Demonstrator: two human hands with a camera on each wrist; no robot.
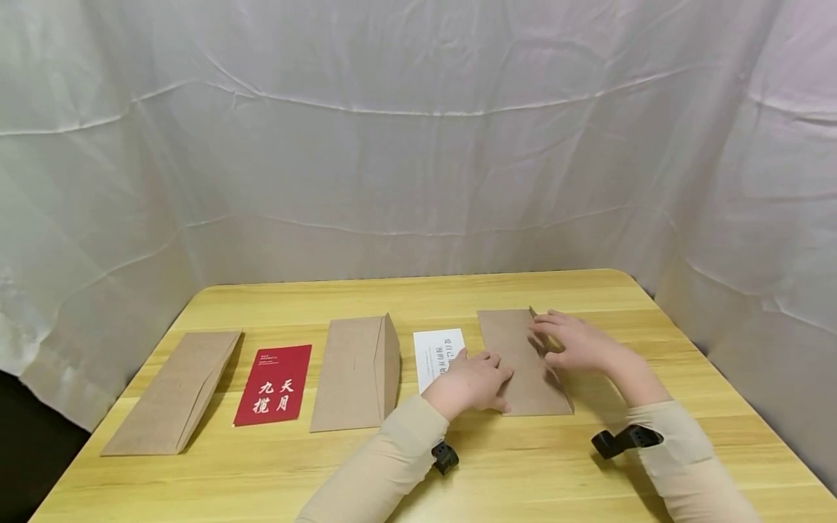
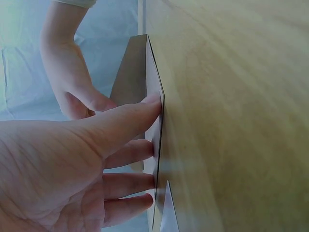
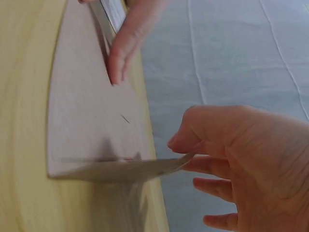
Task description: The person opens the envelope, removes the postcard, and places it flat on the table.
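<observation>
A brown paper envelope [image 1: 526, 388] lies flat at the right of the table, its flap [image 3: 130, 170] standing up along the right side. My left hand [image 1: 472, 379] rests its fingertips on the envelope's left part, the fingers fairly straight, as the left wrist view shows. At the flap, my right hand [image 1: 582, 346] pinches the edge between thumb and forefinger; the other fingers [image 3: 215, 188] are spread behind it. Beside the envelope lies a white card [image 1: 428, 356] with dark writing, partly covered by the left hand.
Farther left are a second brown envelope [image 1: 346, 370] with its flap raised, a red card [image 1: 271, 367] with white characters, and a third brown envelope [image 1: 173, 392]. They lie in a row on the wooden table [image 1: 248, 479]. A pale curtain [image 1: 418, 174] surrounds the back and sides.
</observation>
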